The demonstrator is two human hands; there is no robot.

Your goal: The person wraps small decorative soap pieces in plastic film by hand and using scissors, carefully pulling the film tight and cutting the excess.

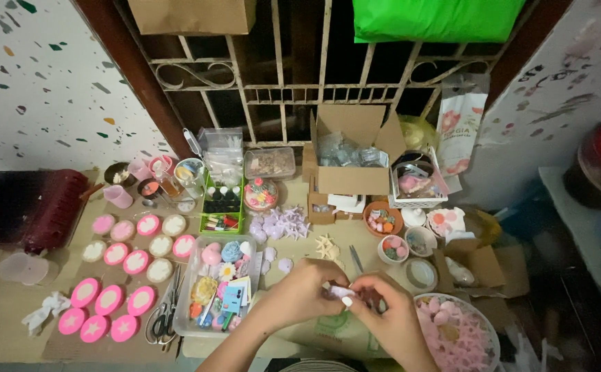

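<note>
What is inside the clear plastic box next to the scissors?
The clear plastic box holds small colourful craft pieces, among them flower and round shapes. Whatever lies underneath them is covered.

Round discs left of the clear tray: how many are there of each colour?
Hot pink discs: 6
Pink-rimmed discs with pale centres: 4
Cream discs: 4
Pale pink discs: 2
Total: 16
Not counted: the small pale piece pinched by the left hand and right hand.
</note>
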